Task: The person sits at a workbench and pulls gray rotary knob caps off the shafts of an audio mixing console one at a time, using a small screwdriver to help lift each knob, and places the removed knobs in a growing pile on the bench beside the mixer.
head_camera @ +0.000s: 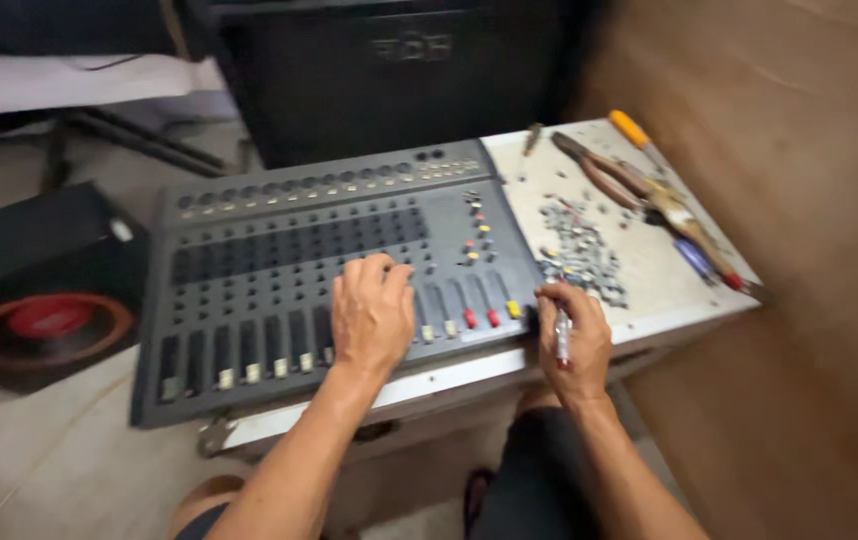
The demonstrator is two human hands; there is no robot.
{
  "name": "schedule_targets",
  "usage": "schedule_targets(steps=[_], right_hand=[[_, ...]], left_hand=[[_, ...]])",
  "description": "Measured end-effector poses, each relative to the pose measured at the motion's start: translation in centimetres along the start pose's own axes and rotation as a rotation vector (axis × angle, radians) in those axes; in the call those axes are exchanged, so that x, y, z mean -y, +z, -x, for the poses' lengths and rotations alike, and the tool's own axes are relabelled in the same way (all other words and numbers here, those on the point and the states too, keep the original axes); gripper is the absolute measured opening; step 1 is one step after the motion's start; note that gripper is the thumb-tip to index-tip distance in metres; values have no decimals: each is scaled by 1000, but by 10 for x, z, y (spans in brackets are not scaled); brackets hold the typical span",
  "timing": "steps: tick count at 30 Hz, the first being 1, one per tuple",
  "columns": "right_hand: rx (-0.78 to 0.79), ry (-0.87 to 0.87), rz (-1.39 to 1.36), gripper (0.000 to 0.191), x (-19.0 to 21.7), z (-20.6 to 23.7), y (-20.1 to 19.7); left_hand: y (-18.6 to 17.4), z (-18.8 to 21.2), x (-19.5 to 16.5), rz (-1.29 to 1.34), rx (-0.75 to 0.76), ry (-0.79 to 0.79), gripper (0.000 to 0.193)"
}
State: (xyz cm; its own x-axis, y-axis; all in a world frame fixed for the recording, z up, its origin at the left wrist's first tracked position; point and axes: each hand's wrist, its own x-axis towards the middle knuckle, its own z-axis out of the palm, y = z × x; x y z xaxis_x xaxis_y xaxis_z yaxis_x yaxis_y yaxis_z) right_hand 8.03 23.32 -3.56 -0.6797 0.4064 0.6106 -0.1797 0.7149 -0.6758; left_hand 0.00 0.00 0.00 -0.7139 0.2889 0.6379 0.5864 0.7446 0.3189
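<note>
Left hand (371,312) rests flat, grip open, on grey mixer (249,270). Right hand (577,335) grip closed around small screwdriver (562,338) at desk (649,270) edge.

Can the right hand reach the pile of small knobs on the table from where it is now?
Probably yes. The right hand sits at the mixer's right edge, holding a small screwdriver, and the knob pile lies just beyond its fingers with nothing between. The screwdriver may hamper picking, though.

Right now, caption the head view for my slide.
Left hand rests on grey audio mixer; right hand holds a small screwdriver beside loose knobs.
</note>
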Motion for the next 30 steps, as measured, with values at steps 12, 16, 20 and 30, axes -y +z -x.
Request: schedule_targets(steps=[12, 16, 20, 30], right_hand=[[-89, 249, 181, 18, -16, 12, -122], [-70, 410, 103, 22, -44, -3, -133], [-44, 342, 110, 28, -71, -19, -137], [7, 231, 168, 25, -122, -43, -114]], left_hand=[[34, 13, -183, 459, 266, 285, 32], [68, -1, -205, 387, 404, 286, 37], [91, -22, -217, 332, 532, 301, 50], [131, -44, -209, 303, 556, 282, 58]])
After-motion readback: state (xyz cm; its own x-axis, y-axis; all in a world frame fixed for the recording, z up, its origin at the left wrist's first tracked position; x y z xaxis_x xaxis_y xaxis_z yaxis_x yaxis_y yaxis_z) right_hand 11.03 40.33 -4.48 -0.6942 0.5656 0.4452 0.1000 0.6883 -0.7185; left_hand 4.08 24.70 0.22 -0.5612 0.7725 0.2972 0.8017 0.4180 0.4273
